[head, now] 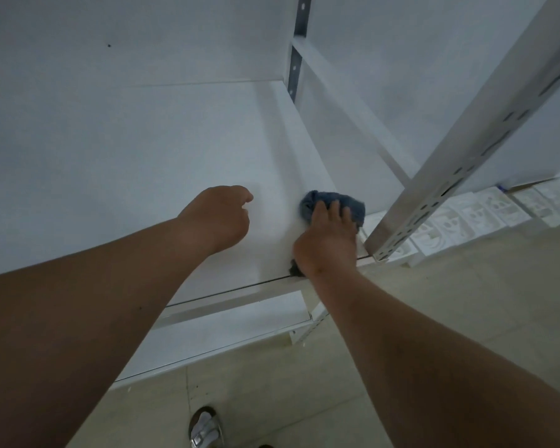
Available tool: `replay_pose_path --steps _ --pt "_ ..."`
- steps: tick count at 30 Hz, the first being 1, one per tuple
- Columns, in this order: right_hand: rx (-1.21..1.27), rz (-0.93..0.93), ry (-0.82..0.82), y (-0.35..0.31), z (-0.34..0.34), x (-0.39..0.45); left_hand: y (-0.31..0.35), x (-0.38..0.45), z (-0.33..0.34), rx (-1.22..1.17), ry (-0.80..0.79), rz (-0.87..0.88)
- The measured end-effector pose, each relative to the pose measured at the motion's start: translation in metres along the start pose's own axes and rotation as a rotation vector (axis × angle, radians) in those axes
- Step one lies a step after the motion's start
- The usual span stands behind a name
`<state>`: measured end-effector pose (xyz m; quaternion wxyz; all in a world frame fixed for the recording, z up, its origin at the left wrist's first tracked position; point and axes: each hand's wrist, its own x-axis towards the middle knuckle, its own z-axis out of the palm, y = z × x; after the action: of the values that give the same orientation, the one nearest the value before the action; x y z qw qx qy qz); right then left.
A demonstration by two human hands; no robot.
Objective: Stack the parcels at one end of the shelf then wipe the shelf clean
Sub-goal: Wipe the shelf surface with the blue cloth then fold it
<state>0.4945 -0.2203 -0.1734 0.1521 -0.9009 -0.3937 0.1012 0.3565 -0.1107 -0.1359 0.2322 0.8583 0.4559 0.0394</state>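
shelf: a white board [175, 140] on a metal rack, seen from above and in front; its front edge runs from lower left to the right, where it meets a slotted upright.
cloth: a crumpled blue cloth [330, 203] lies on the shelf near its right end, close to the front edge and just beside the front post.
right hand: the right hand [328, 240] presses down on the cloth, fingers spread over the top of it and curled into the fabric, so it grasps the cloth; the wrist crosses the shelf's front edge.
left hand: the left hand [220, 215] sits over the shelf just left of the cloth, apart from it; its fingers are curled under in a loose fist and it seems to hold nothing, though the fingertips are hidden behind the knuckles.
front post: a grey perforated upright [466, 140] slants up from the right front corner.
rear post: a second slotted upright [296, 66] stands at the shelf's back right corner.
lower shelf: another white board [240, 331] shows below the front rail.
floor: pale tiles [417, 302] with a sandalled foot [206, 428] at the bottom edge.
parcels: not visible in this view.
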Motion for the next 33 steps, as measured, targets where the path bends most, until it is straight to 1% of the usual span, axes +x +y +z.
replay_pose_path --steps 3,6,9,12,14,17,20,23,28,30,33 --pt "0.045 -0.192 0.011 -0.023 0.004 -0.027 0.003 -0.002 0.000 -0.001 0.003 -0.006" --pt "0.019 -0.418 -0.063 -0.039 0.013 -0.051 0.007 -0.005 -0.002 0.007 -0.017 -0.034" --pt "0.011 -0.558 -0.135 -0.032 0.013 -0.055 0.013 -0.008 -0.003 0.039 -0.046 -0.044" --pt "-0.095 -0.638 -0.187 -0.012 0.001 -0.045 0.019 -0.009 -0.003 0.070 -0.078 -0.023" --pt "-0.129 -0.588 -0.204 0.005 -0.009 -0.036 0.023 -0.009 -0.002 0.081 -0.095 -0.005" --pt "-0.151 -0.395 -0.198 0.033 -0.021 -0.021 0.030 -0.008 0.000 0.114 -0.120 0.029" --pt "-0.082 -0.191 -0.192 0.049 -0.026 -0.016 0.036 -0.008 0.003 0.135 -0.147 0.059" --pt "-0.031 -0.098 -0.160 0.046 -0.023 -0.025 0.038 -0.010 0.004 0.148 -0.160 0.075" --pt "-0.059 -0.114 -0.096 0.030 -0.014 -0.050 0.031 -0.013 0.000 0.133 -0.151 0.067" --pt "-0.056 -0.184 -0.100 0.020 -0.012 -0.062 0.025 -0.015 -0.004 0.130 -0.143 0.053" --pt "-0.050 -0.347 -0.137 -0.006 -0.006 -0.082 0.014 -0.021 -0.011 0.123 -0.140 0.016"
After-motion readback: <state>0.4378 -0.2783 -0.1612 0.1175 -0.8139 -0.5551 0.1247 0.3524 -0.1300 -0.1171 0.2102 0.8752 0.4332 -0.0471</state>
